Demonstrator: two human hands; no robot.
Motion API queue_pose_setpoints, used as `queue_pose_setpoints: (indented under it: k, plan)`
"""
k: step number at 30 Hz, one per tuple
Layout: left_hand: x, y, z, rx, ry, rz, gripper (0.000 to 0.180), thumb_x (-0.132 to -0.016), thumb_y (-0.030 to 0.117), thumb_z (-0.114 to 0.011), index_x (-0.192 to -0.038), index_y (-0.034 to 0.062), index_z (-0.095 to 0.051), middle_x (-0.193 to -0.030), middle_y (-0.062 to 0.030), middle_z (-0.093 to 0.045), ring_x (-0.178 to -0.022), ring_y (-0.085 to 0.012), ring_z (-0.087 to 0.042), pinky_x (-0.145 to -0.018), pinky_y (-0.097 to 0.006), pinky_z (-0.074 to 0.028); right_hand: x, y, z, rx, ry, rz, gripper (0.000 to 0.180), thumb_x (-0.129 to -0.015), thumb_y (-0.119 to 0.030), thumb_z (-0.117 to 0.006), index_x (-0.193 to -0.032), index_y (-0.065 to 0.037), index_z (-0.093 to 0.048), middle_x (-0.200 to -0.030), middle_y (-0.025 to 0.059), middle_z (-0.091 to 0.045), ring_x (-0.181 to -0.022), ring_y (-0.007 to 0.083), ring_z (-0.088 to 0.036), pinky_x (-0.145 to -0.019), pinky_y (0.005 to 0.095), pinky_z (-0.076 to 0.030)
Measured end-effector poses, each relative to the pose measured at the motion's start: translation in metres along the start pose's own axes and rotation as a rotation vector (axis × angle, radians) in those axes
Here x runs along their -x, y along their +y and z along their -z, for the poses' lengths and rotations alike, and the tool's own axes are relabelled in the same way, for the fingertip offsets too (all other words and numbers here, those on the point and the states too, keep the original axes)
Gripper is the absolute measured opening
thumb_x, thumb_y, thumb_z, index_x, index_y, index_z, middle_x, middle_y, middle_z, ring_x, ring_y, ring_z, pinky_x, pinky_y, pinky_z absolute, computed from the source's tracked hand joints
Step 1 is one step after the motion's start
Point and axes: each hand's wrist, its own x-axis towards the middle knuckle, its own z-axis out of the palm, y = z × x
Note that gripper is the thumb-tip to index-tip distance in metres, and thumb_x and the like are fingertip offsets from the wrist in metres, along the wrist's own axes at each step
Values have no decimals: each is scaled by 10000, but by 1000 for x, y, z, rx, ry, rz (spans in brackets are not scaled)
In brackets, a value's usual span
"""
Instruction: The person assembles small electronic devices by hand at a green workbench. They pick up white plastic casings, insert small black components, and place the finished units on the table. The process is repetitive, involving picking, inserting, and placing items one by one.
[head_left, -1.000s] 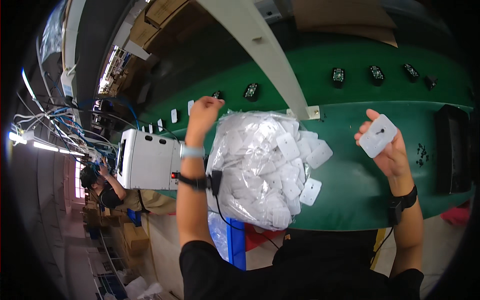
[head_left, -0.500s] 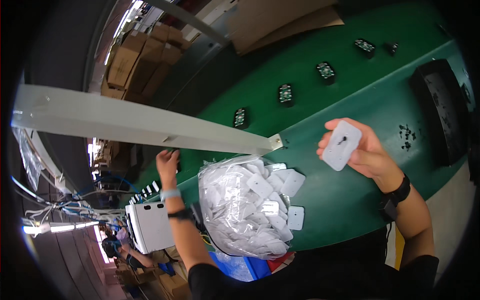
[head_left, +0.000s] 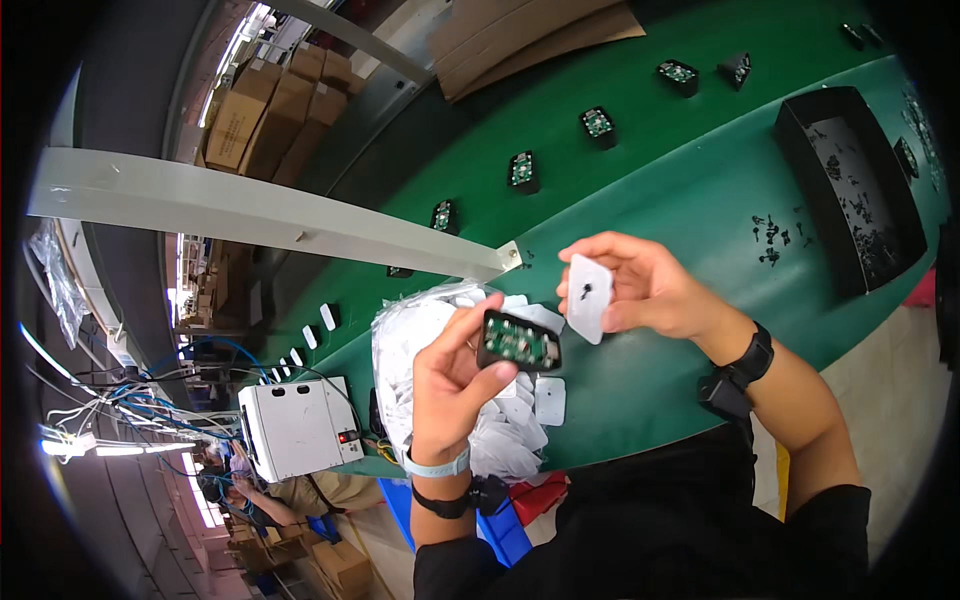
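A black case (head_left: 522, 345) is gripped by its edges between thumb and fingers of the left hand (head_left: 455, 370), apparently so that its open side, with a green circuit board, is kept clear. Just beside it, a white plate (head_left: 598, 312) is pinched in the right hand (head_left: 655, 295), tilted, with small dark bits (head_left: 586, 291) resting on its face; it is probably steadied at the edges so that these are not spilled. Beneath the left hand, a clear plastic bag (head_left: 383, 350) is filled with similar plates, some spread onto the green tabletop (head_left: 650, 395). To the right, screw-like pieces (head_left: 769, 238) are scattered near a black tray (head_left: 836, 104), in which more are held. Farther off, similar cases (head_left: 522, 171) are set out in a spaced row, seemingly for easy picking. Beyond them, cardboard boxes (head_left: 245, 120) are stacked; their contents cannot be told.
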Motion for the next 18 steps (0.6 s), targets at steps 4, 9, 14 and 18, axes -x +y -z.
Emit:
queue_pose_setpoints:
  k: [4, 9, 14, 18]
  plan:
    - [-20, 19, -30, -210, 60, -41, 547, -761, -113, -751, -1272, -78, -561, -1202, -133, -611, -1116, -196, -620, -978, -313, -497, 1, 4, -4, 150, -17, 33, 650, -797, 29, -782, -1377, -2, -490, -1209, 113, -618, -1144, 189, -605, -999, 361, -506]
    - [-28, 20, -45, -312, 31, 23, 521, -756, -90, -782, -1235, -74, -577, -1104, -146, -679, -1055, -201, -664, -944, -324, -536, 5, -3, -10, 217, 20, 12, 624, -803, 36, -780, -1366, 13, -510, -1189, 111, -624, -1104, 179, -623, -970, 339, -526]
    - [-30, 10, -44, -331, 27, 0, 511, -765, -100, -775, -1238, -67, -587, -1155, -159, -660, -1086, -226, -653, -959, -338, -535, 6, -5, -9, 211, 43, 29, 594, -803, 27, -783, -1341, 34, -532, -1160, 121, -640, -1041, 177, -655, -936, 334, -547]
    - [-32, 1, -47, -347, 56, -19, 510, -776, -129, -727, -1254, -99, -551, -1166, -196, -646, -1086, -241, -651, -941, -346, -547, 5, -1, -4, 201, 80, 53, 582, -786, -11, -809, -1309, 53, -564, -1127, 124, -648, -992, 166, -662, -891, 313, -571]
